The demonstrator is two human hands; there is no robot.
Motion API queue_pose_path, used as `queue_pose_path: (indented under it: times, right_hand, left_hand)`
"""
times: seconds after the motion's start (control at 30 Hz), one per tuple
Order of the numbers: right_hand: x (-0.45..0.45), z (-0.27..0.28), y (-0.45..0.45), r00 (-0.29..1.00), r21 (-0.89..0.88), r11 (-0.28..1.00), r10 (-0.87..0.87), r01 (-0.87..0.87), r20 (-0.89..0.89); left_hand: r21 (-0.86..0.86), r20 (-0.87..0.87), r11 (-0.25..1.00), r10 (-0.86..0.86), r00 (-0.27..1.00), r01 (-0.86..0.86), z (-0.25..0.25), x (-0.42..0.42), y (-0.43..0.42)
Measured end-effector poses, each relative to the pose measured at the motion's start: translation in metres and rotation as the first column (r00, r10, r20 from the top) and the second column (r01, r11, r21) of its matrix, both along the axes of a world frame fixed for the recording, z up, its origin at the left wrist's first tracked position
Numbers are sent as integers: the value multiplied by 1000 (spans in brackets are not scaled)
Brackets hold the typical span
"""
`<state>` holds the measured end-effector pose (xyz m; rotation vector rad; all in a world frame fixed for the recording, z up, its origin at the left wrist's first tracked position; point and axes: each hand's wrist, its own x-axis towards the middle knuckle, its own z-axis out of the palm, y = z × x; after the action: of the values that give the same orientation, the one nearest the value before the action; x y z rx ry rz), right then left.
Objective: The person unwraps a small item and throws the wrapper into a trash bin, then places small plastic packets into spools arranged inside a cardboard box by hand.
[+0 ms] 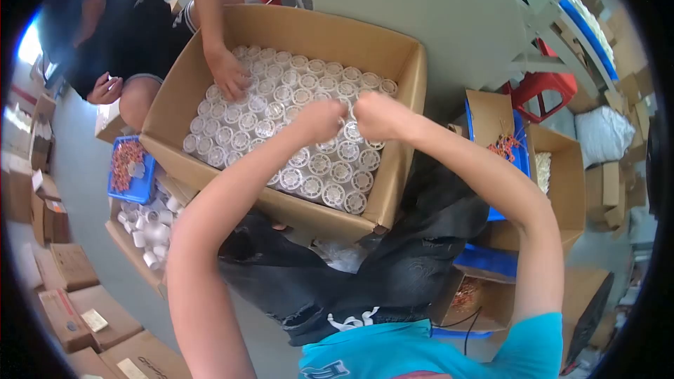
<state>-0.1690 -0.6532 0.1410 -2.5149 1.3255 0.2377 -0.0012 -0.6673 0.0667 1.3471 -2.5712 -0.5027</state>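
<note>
Over the right half of a large open cardboard box (309,221), my left hand (323,121) and my right hand (377,116) are close together, knuckles almost meeting. Both have their fingers curled closed. Whatever is pinched between them is hidden by the fingers. Under them, the box is packed with rows of round, clear-and-white plastic caps or canisters (319,164) standing upright with slotted tops. Another person's hand (228,76) reaches in over the far left of the same rows; that person's other hand (105,89) is held near the knee.
At left, a blue tray (142,189) holds small orange-red parts, above a carton of white plastic pieces (147,228). On my right are a blue tray (519,144) with red parts, open cartons (565,193) and a red stool (551,84). A grey panel (421,7) stands behind the box.
</note>
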Motion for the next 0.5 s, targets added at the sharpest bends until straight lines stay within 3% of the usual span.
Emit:
queue_pose_path:
  times: [0.1,0.13,0.17,0.3,0.33,0.43,0.5]
  right_hand:
    - [12,-48,-4,904,224,954,267,-199,-334]
    - [13,-68,-8,880,299,932,310,-205,-361]
    - [16,-87,-16,856,369,907,348,-204,-382]
    - [21,-115,-29,768,525,828,463,-198,-443]
    - [18,-120,-33,805,548,808,465,-216,-369]
    - [13,-129,-29,771,508,769,573,-388,-278]
    - [17,-111,-14,811,484,812,503,-326,-299]
  left_hand:
    - [163,255,974,-197,947,159,-49,-14,1]
    - [221,307,956,-257,916,194,-59,-18,0]
    - [233,255,955,-241,936,182,-69,-16,-2]
    - [324,107,935,-187,977,144,-67,-7,-2]
    - [361,98,920,-201,975,154,-66,-7,-2]
    - [382,115,910,-222,968,163,-64,-10,0]
    - [376,121,909,-244,962,183,-61,-8,2]
